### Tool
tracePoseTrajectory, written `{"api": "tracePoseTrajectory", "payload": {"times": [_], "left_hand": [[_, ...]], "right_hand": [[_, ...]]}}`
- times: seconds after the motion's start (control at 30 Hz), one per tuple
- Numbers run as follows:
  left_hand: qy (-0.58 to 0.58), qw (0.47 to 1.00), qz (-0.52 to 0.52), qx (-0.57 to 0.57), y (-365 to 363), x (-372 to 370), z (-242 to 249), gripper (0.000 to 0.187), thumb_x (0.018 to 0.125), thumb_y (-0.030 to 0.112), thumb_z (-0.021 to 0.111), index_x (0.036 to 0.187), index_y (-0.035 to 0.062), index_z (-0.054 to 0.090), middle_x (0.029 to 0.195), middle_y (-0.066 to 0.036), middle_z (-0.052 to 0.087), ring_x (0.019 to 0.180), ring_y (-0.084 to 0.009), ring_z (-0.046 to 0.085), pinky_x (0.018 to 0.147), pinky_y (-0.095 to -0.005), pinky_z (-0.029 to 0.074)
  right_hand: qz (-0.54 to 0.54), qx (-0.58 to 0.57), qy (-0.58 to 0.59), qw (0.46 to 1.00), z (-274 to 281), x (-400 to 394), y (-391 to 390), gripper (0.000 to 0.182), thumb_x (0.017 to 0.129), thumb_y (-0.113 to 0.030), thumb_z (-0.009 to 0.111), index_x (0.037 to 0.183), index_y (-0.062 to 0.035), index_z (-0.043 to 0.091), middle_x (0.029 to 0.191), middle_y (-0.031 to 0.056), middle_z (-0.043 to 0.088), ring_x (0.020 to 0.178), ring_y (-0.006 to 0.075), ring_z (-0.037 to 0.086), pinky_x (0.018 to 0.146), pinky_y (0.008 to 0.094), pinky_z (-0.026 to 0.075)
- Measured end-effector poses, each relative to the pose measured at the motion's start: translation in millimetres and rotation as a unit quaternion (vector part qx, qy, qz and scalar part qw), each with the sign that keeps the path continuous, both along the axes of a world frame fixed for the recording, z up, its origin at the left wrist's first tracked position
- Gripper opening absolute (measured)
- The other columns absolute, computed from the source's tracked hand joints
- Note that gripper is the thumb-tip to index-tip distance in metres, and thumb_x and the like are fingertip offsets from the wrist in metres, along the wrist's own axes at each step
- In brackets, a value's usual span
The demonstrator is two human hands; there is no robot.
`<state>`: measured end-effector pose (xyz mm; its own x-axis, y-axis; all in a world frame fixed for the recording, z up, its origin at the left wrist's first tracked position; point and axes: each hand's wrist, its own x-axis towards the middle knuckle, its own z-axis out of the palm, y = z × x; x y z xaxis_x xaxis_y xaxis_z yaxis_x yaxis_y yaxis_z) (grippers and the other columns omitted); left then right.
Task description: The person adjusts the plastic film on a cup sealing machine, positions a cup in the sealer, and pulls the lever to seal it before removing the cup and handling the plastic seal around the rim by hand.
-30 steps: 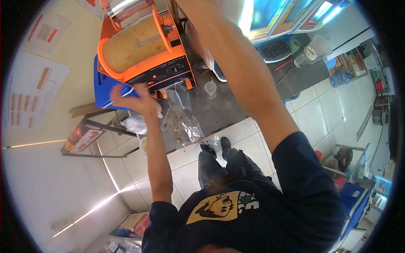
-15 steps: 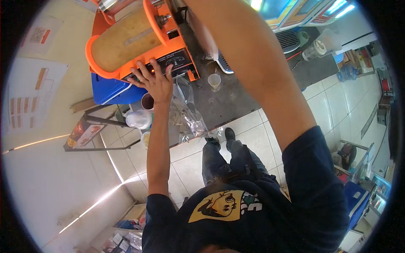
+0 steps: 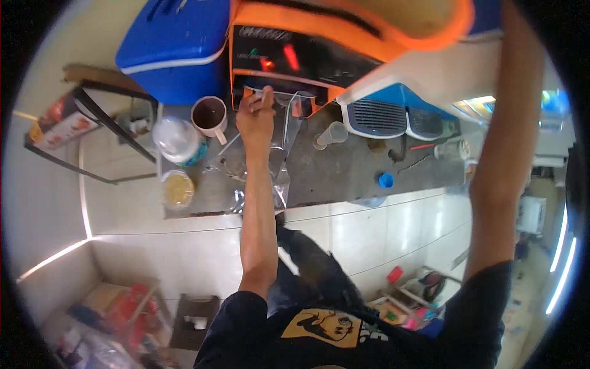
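Head view, machine: one orange machine (image 3: 304,55), upright on the worktop (image 3: 344,166) at the top of the view; two red glows show on its black front panel.
Machine's direction: the panel faces the person; its long axis runs left to right, sloping down slightly towards the right.
Clear film: at least one crumpled piece of clear film (image 3: 283,178) below the machine; its long axis runs from the machine towards the worktop's near edge.
Left hand: one left hand (image 3: 255,117), at the slot under the panel, fingers bent and pointing into the machine; whether they pinch the film cannot be told.
Right hand: out of view past the top edge, so its fingers cannot be told; the right arm (image 3: 504,135) reaches up.
Left of the hand: one mug (image 3: 209,115), one white rounded plastic item (image 3: 175,138) just beside it, and one tub with yellowish contents (image 3: 178,189) below.
Behind the mug: one blue box (image 3: 175,46) with a pale rim, beside the machine.
Right of the hand: one clear cup (image 3: 330,134), two drip trays, one blue cap (image 3: 386,180), one red stick (image 3: 422,147) and one clear container (image 3: 452,149).
Stick's long axis: left to right, nearly level.
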<state>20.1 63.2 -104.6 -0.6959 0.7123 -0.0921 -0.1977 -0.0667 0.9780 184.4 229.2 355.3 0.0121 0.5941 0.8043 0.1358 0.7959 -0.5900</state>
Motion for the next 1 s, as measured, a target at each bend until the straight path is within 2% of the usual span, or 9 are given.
{"api": "tracePoseTrajectory", "payload": {"times": [0.07,0.13,0.2,0.27,0.37,0.43,0.57,0.9,1.0], "left_hand": [[-0.003,0.998,-0.059,-0.019,3.6,-5.0,6.8,0.046,0.082,0.037,0.076,0.096,-0.005,0.064,0.072,-0.014,0.067,0.07,-0.0196,0.066,0.067,-0.0338,0.05],[0.11,0.993,-0.037,-0.007,1.9,-11.4,6.8,0.038,0.083,0.032,0.078,0.079,-0.0041,0.066,0.07,-0.009,0.065,0.065,-0.0154,0.062,0.067,-0.0306,0.05],[0.119,0.991,0.029,0.061,6.4,-10.5,-2.5,0.034,0.08,0.028,0.08,0.078,-0.0028,0.067,0.067,-0.012,0.065,0.061,-0.018,0.061,0.065,-0.034,0.05],[0.058,0.996,-0.012,0.068,-1.5,-13.5,2.3,0.03,0.079,0.025,0.08,0.078,-0.0029,0.068,0.067,-0.015,0.067,0.066,-0.0236,0.067,0.065,-0.0357,0.05],[-0.013,0.995,0.021,0.094,2.1,-2.5,1.6,0.029,0.083,0.025,0.076,0.077,-0.0025,0.069,0.071,-0.017,0.068,0.073,-0.0313,0.071,0.066,-0.0386,0.052],[0.056,0.988,0.119,0.086,3.0,2.2,-0.4,0.021,0.081,0.016,0.075,0.08,-0.004,0.069,0.072,-0.023,0.067,0.072,-0.0385,0.069,0.067,-0.0455,0.054],[-0.103,0.978,0.064,0.168,-0.6,5.4,-3.1,0.017,0.085,0.01,0.07,0.079,-0.0056,0.069,0.075,-0.026,0.067,0.073,-0.0399,0.07,0.066,-0.0455,0.055],[-0.125,0.973,0.052,0.186,3.4,11.1,-11.6,0.019,0.088,0.009,0.068,0.083,-0.0088,0.071,0.078,-0.027,0.069,0.073,-0.0365,0.072,0.062,-0.0394,0.059],[-0.18,0.96,0.041,0.211,3.4,12.9,-11.4,0.02,0.088,0.012,0.069,0.084,-0.0075,0.072,0.079,-0.026,0.069,0.072,-0.0349,0.072,0.063,-0.0384,0.059]], "right_hand": [[-0.119,0.003,0.026,0.992,-5.9,-25.1,-15.6,0.027,0.104,-0.021,0.039,0.105,0.0003,0.055,0.082,0.0122,0.062,0.072,0.0222,0.061,0.066,0.0331,0.051],[-0.104,0.023,-0.011,0.994,-33.3,-37.0,-20.9,0.027,0.104,-0.021,0.039,0.105,0.0004,0.055,0.082,0.0124,0.062,0.072,0.0224,0.061,0.067,0.0333,0.051],[-0.103,0.034,-0.048,0.993,-52.3,-34.0,-20.9,0.026,0.104,-0.021,0.039,0.104,0.0005,0.055,0.082,0.0125,0.062,0.072,0.0226,0.06,0.067,0.0335,0.051],[-0.1,0.037,-0.079,0.991,-66.9,-29.4,-18.9,0.026,0.104,-0.02,0.039,0.104,0.0006,0.055,0.082,0.0126,0.062,0.073,0.0227,0.06,0.067,0.0337,0.051],[-0.089,0.039,-0.131,0.987,-74.4,-23.4,-11.7,0.026,0.103,-0.02,0.039,0.103,0.0007,0.055,0.082,0.0128,0.061,0.073,0.023,0.06,0.067,0.034,0.051],[-0.087,0.035,-0.158,0.983,-73.5,-15.9,-8.2,0.025,0.103,-0.02,0.039,0.102,0.0008,0.055,0.082,0.013,0.061,0.073,0.0231,0.06,0.068,0.0342,0.051],[-0.085,0.035,-0.191,0.977,-58.1,0.6,-6.8,0.025,0.102,-0.019,0.039,0.101,0.0009,0.054,0.082,0.0132,0.061,0.073,0.0234,0.06,0.068,0.0346,0.051],[-0.106,0.038,-0.265,0.958,-14.2,34.9,0.9,0.024,0.101,-0.017,0.039,0.098,0.0013,0.054,0.081,0.0139,0.06,0.074,0.0242,0.059,0.069,0.0355,0.051],[-0.106,0.045,-0.28,0.953,2.5,40.6,3.7,0.023,0.101,-0.017,0.039,0.097,0.0014,0.054,0.081,0.0141,0.059,0.074,0.0245,0.059,0.07,0.0358,0.051]]}}
